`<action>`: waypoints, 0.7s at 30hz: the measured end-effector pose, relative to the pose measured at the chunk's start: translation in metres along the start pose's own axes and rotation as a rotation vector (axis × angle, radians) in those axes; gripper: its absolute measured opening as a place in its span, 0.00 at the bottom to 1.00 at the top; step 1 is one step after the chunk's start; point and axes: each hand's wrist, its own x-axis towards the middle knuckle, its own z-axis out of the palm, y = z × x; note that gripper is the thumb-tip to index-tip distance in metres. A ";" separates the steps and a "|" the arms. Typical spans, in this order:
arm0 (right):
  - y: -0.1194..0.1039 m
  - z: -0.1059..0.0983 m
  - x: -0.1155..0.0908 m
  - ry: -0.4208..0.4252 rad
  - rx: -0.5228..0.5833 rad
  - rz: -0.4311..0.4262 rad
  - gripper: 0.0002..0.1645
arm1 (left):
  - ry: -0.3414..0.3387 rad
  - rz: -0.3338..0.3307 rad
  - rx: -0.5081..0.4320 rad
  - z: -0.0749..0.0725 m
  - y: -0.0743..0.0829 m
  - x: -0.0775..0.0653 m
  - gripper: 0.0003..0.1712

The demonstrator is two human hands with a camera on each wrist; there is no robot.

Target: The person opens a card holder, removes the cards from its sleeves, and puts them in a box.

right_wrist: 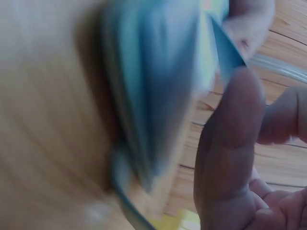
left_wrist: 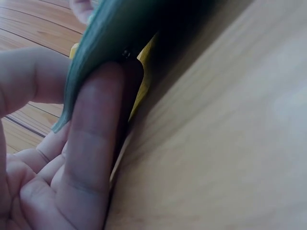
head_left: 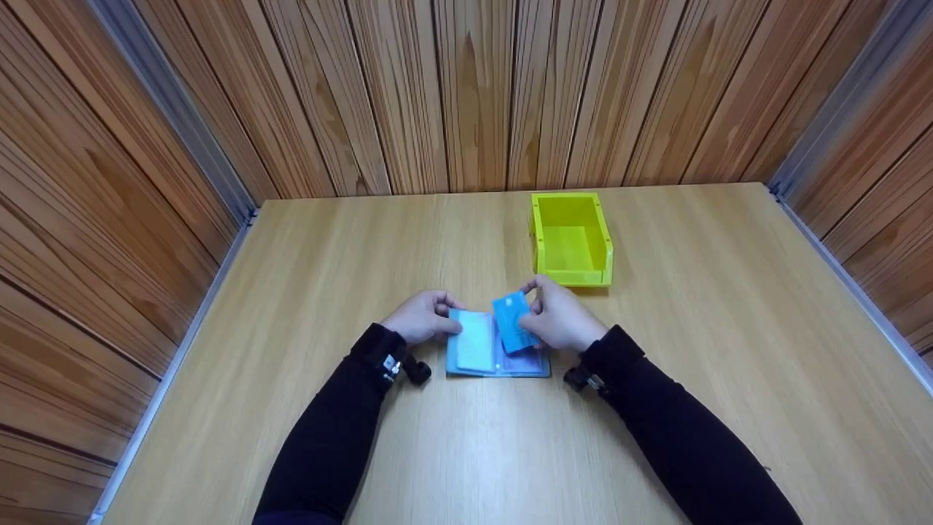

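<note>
A small blue card holder (head_left: 475, 348) lies spread on the table, with pale leaves on its left half and bluish clear sleeves on its right. My left hand (head_left: 421, 318) pinches its left edge, thumb on top. In the left wrist view, the dark green-blue cover (left_wrist: 108, 45) sits between thumb and fingers. My right hand (head_left: 565, 317) pinches a bright blue card (head_left: 513, 322) by its right side, tilted over the holder's right half. From the right wrist, the card (right_wrist: 226, 50) shows edge-on beside the blurred holder (right_wrist: 165, 91).
A yellow-green open-front bin (head_left: 571, 281) stands behind my right hand. The light wood table (head_left: 350, 255) is bounded by wood-plank walls (head_left: 474, 95) at the back and both sides, with grey metal strips at the corners.
</note>
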 end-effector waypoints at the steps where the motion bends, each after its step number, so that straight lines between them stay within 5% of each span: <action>1: -0.001 -0.005 -0.001 0.028 0.006 -0.008 0.27 | -0.003 0.004 -0.011 0.000 0.000 0.000 0.19; 10: -0.005 -0.045 -0.003 0.292 0.228 -0.150 0.31 | -0.003 0.017 -0.067 0.002 -0.001 0.000 0.20; 21: 0.005 -0.084 0.021 0.533 0.005 -0.066 0.34 | 0.010 0.008 -0.014 -0.001 0.000 -0.001 0.20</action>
